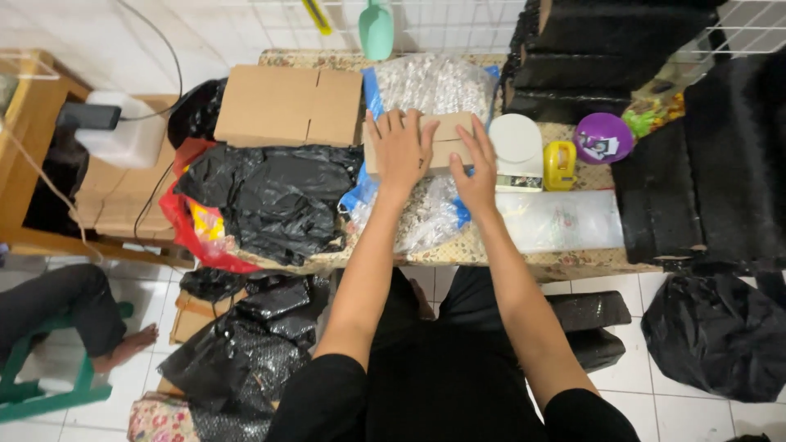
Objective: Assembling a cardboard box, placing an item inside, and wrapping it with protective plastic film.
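A small brown cardboard box (449,131) lies on clear plastic bags (426,86) on the table. My left hand (401,147) rests flat on the box's top, fingers spread. My right hand (476,168) holds the box's right side, thumb and fingers around its edge. Both forearms reach up from the bottom of the view.
A larger flat cardboard box (286,105) sits to the left, above black plastic bags (278,200). A white scale (517,149), yellow tape dispenser (560,165) and purple round thing (603,137) stand to the right. Black padded rolls (606,49) fill the right. Another person's foot (131,348) is at left.
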